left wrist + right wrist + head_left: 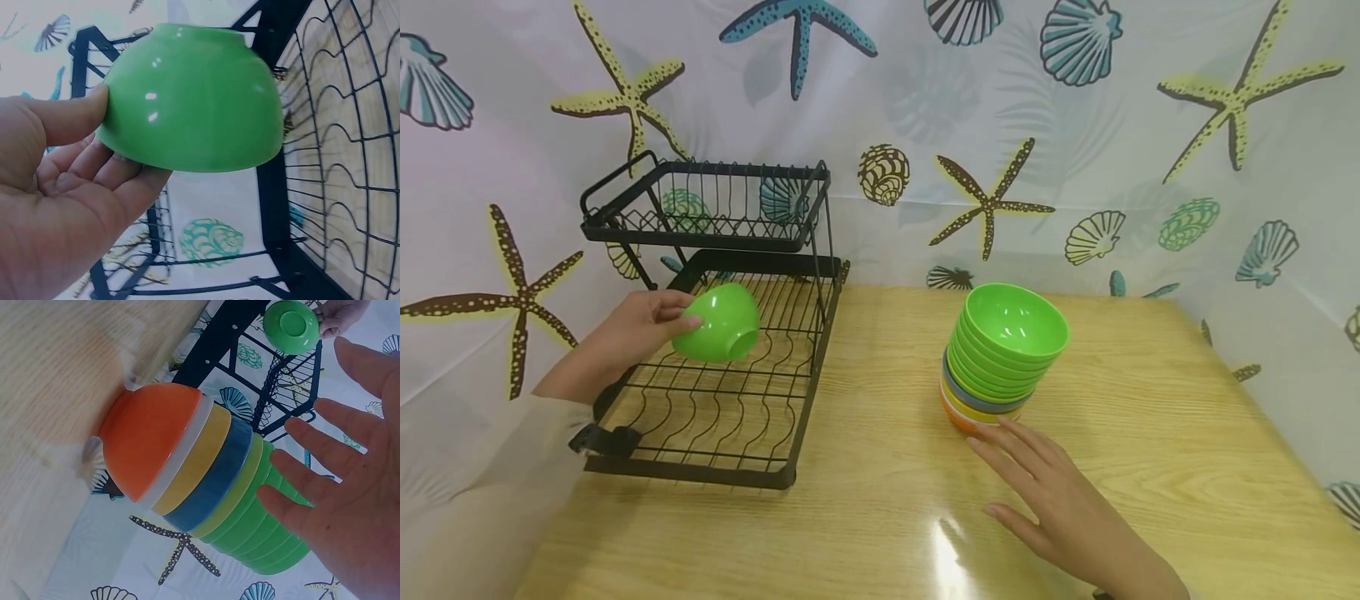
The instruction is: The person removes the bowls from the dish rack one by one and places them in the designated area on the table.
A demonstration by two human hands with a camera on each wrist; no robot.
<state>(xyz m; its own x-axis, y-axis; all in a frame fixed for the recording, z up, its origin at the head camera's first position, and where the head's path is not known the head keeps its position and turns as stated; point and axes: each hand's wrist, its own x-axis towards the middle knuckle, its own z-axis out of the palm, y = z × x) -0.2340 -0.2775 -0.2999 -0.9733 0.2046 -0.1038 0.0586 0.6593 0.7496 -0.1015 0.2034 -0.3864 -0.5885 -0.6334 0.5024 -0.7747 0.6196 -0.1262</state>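
My left hand (647,329) pinches a green bowl (718,323) by its rim, thumb on the outside. The bowl is tilted on its side above the lower tier of a black dish rack (788,477); its foot ring faces toward the front right. In the left wrist view the bowl (194,103) shows its glossy outer wall. My right hand (1052,508) hovers with spread fingers just in front of a stack of bowls (1000,358). Several green bowls top that stack, over blue, yellow, white and orange ones; in the right wrist view the orange bowl (150,437) is lowest.
The rack's upper tier (700,242) overhangs the back of its lower tier. A wooden table (880,500) carries the rack on the left and the stack right of centre. A white cloth (910,108) printed with starfish and shells hangs behind and along both sides.
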